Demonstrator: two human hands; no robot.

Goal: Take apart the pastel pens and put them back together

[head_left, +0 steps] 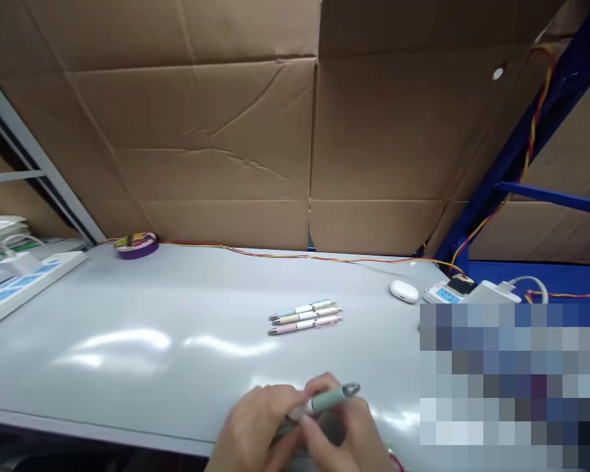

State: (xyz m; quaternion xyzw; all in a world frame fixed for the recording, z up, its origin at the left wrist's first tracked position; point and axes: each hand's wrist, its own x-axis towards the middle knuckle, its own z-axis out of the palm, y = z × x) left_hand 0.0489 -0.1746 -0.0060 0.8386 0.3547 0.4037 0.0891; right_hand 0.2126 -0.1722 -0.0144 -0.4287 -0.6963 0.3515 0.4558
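A pen (330, 398) with a pale green barrel, a white middle and a silver tip is held low over the front of the table. Its tip points right and slightly up. My left hand (255, 426) is closed around the pen's rear end, which the fingers mostly hide. My right hand (358, 436) pinches the pen near its white middle, thumb and fingers bent. Just beyond my hands lie three similar pens side by side on the tabletop: a blue-and-white pen (302, 309), a yellow-and-white pen (305, 316) and a pink-and-white pen (305, 325).
The grey table (201, 288) ends at a cardboard wall (216, 131). At the back left sits a purple round tape roll (136, 246), with a power strip (24, 285) at far left. A white earbud case (404, 291) and another power strip (442, 293) are right. The lower right is pixelated.
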